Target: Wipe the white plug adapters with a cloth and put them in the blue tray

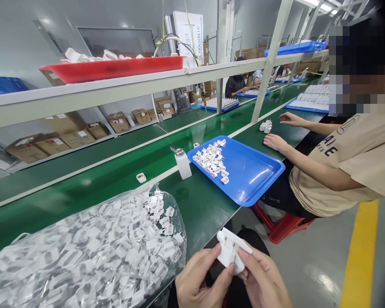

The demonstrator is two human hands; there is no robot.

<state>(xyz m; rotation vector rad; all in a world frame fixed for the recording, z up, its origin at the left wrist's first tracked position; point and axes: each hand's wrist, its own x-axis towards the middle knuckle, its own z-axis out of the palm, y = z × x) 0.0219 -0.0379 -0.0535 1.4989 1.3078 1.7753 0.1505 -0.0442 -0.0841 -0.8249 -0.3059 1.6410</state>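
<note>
Above my lap, past the bench's front edge, both hands grip white plastic charger parts. My left hand (200, 273) pinches a white charger housing (228, 256) from the left with thumb and forefinger. From the right, my right hand (263, 273) closes on the same housing and on a flat white piece (235, 239) lying against it. Two small metal pins show between the pieces. Whether the pieces are joined I cannot tell. Left of my hands, a clear plastic bag (176, 205) lies open, heaped with loose white plastic parts (109, 248).
A blue tray (253, 171) holds small white parts at its left end. Beside it stands a white pump bottle (183, 164). One part (141, 177) sits on the green belt (109, 171). At right, a co-worker's hands (276, 142) are near white plugs. A red tray (115, 68) rests on the shelf above.
</note>
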